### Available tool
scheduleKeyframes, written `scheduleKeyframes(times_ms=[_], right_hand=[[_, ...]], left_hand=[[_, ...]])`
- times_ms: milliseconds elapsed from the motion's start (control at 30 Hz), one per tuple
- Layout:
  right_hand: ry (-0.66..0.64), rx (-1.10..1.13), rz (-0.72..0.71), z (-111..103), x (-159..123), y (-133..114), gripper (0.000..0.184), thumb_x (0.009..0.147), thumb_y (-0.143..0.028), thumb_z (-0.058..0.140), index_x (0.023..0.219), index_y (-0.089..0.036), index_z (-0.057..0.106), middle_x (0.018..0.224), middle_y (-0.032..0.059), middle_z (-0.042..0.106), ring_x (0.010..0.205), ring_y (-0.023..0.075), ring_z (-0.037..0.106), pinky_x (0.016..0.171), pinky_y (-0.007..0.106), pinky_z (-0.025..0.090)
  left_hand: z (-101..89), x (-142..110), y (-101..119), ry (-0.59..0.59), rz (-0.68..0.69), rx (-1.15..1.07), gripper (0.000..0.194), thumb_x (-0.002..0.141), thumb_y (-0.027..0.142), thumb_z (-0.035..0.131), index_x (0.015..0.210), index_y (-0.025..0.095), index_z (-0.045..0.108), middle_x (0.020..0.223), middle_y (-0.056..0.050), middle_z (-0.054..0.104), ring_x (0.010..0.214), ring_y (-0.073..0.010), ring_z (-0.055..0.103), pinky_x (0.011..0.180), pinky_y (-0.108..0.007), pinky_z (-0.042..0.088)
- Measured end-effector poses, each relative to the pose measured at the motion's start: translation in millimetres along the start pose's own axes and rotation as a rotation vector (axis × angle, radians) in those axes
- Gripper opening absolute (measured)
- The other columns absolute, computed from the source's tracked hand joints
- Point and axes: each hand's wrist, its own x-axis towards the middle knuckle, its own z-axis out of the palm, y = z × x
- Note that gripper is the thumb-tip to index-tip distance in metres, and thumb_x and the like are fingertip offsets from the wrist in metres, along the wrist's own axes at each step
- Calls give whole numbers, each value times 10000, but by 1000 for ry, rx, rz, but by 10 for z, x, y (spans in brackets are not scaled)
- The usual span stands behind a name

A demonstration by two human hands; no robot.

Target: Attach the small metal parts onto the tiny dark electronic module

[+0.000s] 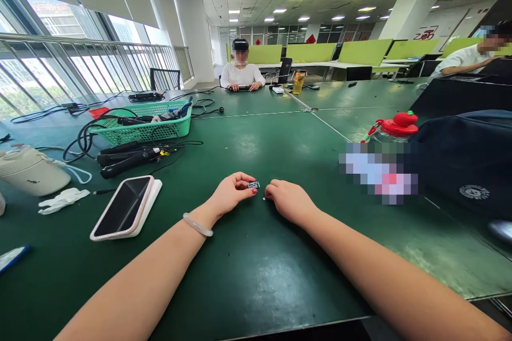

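In the middle of the head view, my left hand (232, 192) pinches a small dark block with white marks (253, 185) between thumb and fingers; its exact kind is too small to make out. My right hand (292, 201) is just to the right of it, fingers curled and closed, resting low over the green table (256, 266). A tiny white piece (264, 199) shows at its fingertips; whether the fingers grip it or it lies on the table I cannot tell. A gap separates my two hands.
To the left are a phone (125, 208), a crumpled tissue (64, 201), a beige bottle (34, 170), black cylindrical devices (128, 159) and a green basket (148, 130) with cables. At right stand a red-lidded bottle (398, 125) and dark bag (460, 154). A person (242, 72) sits opposite.
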Motion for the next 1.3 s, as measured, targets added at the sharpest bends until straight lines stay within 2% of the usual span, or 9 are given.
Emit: scheduleKeyframes(times_ms=[133,300,400,467,533,633,767,967,1300], right_hand=[[10,-64,-21,7,-2,-34,156,879,-171,454,831,-179,602,851,43,576,781,154,548,663,231,379],[84,67,129,116,14,22,121,862,-156,481,816,-185,588,835,22,569,737,133,544,656,225,374],[220,152,185,106,25,23,143,885,-174,458,819,-187,584,856,17,569,774,125,539,694,217,378],[333,161,155,70,28,-13,156,898,-178,438,850,-188,585,886,18,570,793,120,535,715,213,379],[388,140,93,40,27,-65,158,903,-184,433,867,-190,587,889,20,570,795,122,531,716,214,377],[361,97,18,38,20,-130,166,904,-182,425,875,-196,589,877,21,568,780,125,528,692,218,375],[291,52,-12,71,15,-158,179,904,-172,414,890,-193,591,892,33,568,793,127,531,684,215,377],[297,-4,-42,78,24,-178,202,910,-184,402,877,-191,601,873,32,574,771,136,532,656,226,378],[323,220,24,-3,-38,-135,192,899,-203,415,1027,-195,558,924,36,572,790,127,542,713,230,403]], left_hand=[[4,2,-2,6,-4,19,345,622,207,730,916,121,571,809,-43,625,746,-121,578,783,-277,457],[-1,13,-36,4,-16,27,331,649,216,711,931,121,567,817,-47,633,770,-126,592,791,-274,453],[5,14,-43,3,-19,58,320,652,229,710,920,124,570,808,-46,640,747,-126,595,775,-274,455],[15,12,-45,-12,-17,88,321,643,239,718,904,126,570,791,-42,644,717,-125,595,753,-273,459],[24,10,-50,-37,-5,111,323,635,250,723,890,127,567,780,-39,645,702,-125,593,736,-269,460],[29,12,-72,-59,22,142,326,628,267,725,878,133,565,777,-34,642,706,-124,590,718,-260,455],[19,27,-117,-68,41,176,335,611,277,734,865,140,565,766,-23,633,707,-123,588,708,-254,448],[9,36,-133,-78,43,193,327,606,263,733,858,141,564,792,-31,637,735,-133,594,730,-265,449],[1,19,-68,-43,38,112,340,617,275,734,875,131,566,764,-31,634,695,-123,589,713,-262,456]])
